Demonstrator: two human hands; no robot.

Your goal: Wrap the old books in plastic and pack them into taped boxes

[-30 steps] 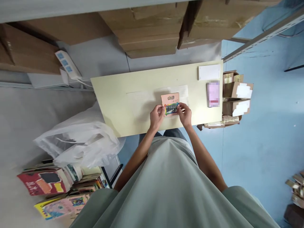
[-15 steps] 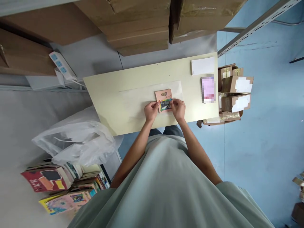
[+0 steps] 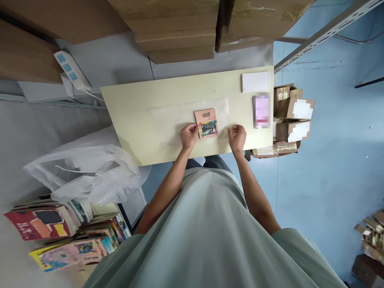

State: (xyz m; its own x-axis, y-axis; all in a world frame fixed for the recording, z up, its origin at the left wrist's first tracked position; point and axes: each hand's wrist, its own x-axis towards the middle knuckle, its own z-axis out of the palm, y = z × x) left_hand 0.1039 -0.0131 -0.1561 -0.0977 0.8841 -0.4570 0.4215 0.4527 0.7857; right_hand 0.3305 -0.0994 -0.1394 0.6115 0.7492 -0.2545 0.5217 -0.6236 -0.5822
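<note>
A small pink book with a dark picture on its cover lies on a pale sheet over the cream table. My left hand pinches the book's left edge between thumb and fingers. Off to the book's right, my right hand hovers near the table's front, its thumb and fingers apart and nothing seen in them. A gap of bare sheet separates that hand from the book.
At the table's right end are a white box-like block and a blurred pink item. Cardboard boxes stand beyond that end. A plastic bag and stacked books sit at left, with a power strip behind.
My right hand has let go of the book's right side and moved away to the right. My left hand still grips the left edge. The view has shifted slightly.
</note>
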